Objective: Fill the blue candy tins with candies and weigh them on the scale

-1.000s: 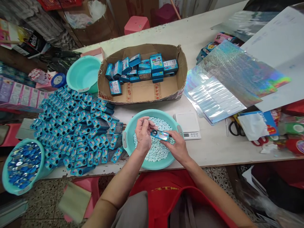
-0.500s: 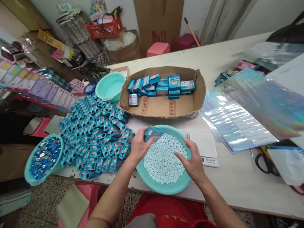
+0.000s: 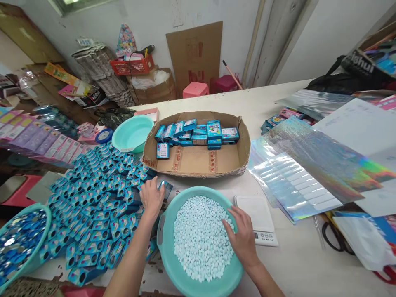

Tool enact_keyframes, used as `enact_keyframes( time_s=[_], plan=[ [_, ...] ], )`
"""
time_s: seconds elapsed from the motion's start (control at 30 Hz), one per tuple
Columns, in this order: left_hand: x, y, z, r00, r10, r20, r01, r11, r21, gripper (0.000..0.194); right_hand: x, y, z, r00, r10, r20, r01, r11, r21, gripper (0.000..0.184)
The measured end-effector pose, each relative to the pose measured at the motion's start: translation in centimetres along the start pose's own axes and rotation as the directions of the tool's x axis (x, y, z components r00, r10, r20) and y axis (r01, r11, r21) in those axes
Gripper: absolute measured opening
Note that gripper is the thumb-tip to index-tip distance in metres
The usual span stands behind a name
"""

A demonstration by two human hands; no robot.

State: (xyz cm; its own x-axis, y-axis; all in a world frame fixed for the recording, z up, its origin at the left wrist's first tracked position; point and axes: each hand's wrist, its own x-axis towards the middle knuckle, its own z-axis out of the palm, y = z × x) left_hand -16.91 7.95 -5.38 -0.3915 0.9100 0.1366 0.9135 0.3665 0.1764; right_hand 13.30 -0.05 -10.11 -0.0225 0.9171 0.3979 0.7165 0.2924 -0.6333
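At the right edge of a pile of small blue printed boxes (image 3: pixel 102 206), my left hand (image 3: pixel 151 198) has its thumb against one small blue box (image 3: pixel 167 189). Its fingers curl beside that box, partly hiding it. My right hand (image 3: pixel 243 233) is over the right rim of a turquoise basin (image 3: pixel 173 276), fingers apart and holding nothing. Small pale blue, tablet-like pieces (image 3: pixel 202 239) fill the basin's middle. Many of the piled boxes show a round dark hole in the face.
Beyond the basin stands an open carton (image 3: pixel 194 167) with several blue boxes inside. A small turquoise basin (image 3: pixel 133 132) is left of it. A white scale (image 3: pixel 255 214), shiny film sheets (image 3: pixel 303 185) and scissors (image 3: pixel 334 235) lie right. Blue discs (image 3: pixel 21 239) fill another basin at the left.
My left hand has moved left from above the basin's rim to the edge of the pile with a small blue box. My right hand stays at the basin's right side. The view has tilted up.
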Motion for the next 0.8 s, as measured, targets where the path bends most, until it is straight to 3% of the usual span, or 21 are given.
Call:
enact_keyframes(
  time_s=[0.1,0.2,0.3,0.4,0.43,0.5,0.57,0.63,0.67,0.73,0.8],
  plan=[
    [3.9,6.0,-0.6,0.971,0.177,-0.164,-0.213,0.948,-0.237,0.039,0.1,-0.2,0.0,1.0,0.021,-0.021,-0.021,1.0,0.019,0.029],
    [9.6,15.8,1.0,0.936,0.343,-0.073,-0.342,0.847,-0.407,0.05,0.2,-0.4,0.0,0.999,0.031,-0.026,-0.031,1.0,0.004,0.029],
    [14.5,25.0,4.0,0.952,0.289,0.095,-0.223,0.876,-0.428,0.07,0.1,-0.4,0.0,0.999,0.032,-0.01,-0.032,0.999,-0.031,0.029],
    [17.1,29.9,6.8,0.967,0.12,0.223,-0.032,0.931,-0.364,0.076,0.1,-0.5,0.0,0.999,0.037,0.011,-0.036,0.999,-0.038,0.03],
    [17.4,30.4,7.4,0.965,0.098,0.244,-0.01,0.94,-0.34,0.075,0.1,-0.5,0.0,0.999,0.042,0.015,-0.042,0.999,-0.029,0.03],
    [17.0,30.0,7.9,0.941,0.168,0.294,-0.055,0.933,-0.357,0.075,0.2,-0.5,-0.1,0.998,0.055,0.014,-0.054,0.999,-0.006,0.03],
    [15.4,27.9,7.1,0.863,0.331,0.381,-0.097,0.85,-0.518,0.08,0.3,-0.5,-0.1,0.998,0.06,0.001,-0.06,0.998,0.018,0.031],
    [12.8,24.8,5.1,0.757,0.493,0.429,-0.004,0.66,-0.752,0.083,0.4,-0.6,-0.3,0.998,0.065,-0.018,-0.064,0.997,0.048,0.031],
    [11.2,23.1,3.8,0.725,0.552,0.411,0.078,0.527,-0.846,0.084,0.5,-0.6,-0.4,0.997,0.069,-0.033,-0.066,0.995,0.068,0.031],
    [7.4,19.5,1.1,0.705,0.634,0.319,0.194,0.26,-0.946,0.092,0.9,-0.8,-0.9,0.994,0.094,-0.062,-0.085,0.988,0.128,0.034],
    [3.1,16.3,-1.2,0.679,0.664,0.314,0.339,0.097,-0.936,0.097,1.5,-1.2,-1.8,0.987,0.141,-0.076,-0.122,0.968,0.219,0.039]
  ],
)
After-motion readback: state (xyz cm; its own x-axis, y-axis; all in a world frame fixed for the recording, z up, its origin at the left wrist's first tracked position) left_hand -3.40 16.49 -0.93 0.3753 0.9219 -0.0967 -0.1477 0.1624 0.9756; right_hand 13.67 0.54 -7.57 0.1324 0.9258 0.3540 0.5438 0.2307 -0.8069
